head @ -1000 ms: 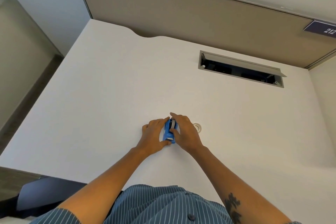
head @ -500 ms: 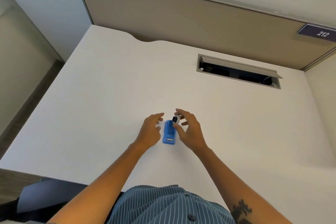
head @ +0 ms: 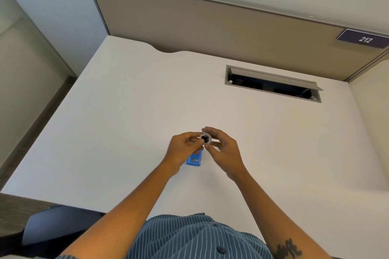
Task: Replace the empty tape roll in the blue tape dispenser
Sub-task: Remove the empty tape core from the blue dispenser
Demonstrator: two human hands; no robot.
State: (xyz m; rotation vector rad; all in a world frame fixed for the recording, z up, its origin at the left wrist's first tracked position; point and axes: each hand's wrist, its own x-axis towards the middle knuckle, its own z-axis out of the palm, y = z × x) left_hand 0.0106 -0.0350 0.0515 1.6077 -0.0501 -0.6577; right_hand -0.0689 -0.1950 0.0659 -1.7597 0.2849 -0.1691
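Note:
A small blue tape dispenser lies on the white desk, partly hidden under my left hand. Just above it I hold a small white tape roll with a black hub between both hands. My left hand pinches its left side with thumb and forefinger. My right hand grips its right side with the fingertips. The roll is lifted clear of the dispenser and faces the camera.
An open cable tray slot is set into the desk at the back right. A beige partition panel stands along the far edge, with a "212" sign. A dark chair sits at the lower left.
The right hand lifted the roll out of the dispenser; both hands now hold it above the dispenser. The left hand left the dispenser's side and came to the roll.

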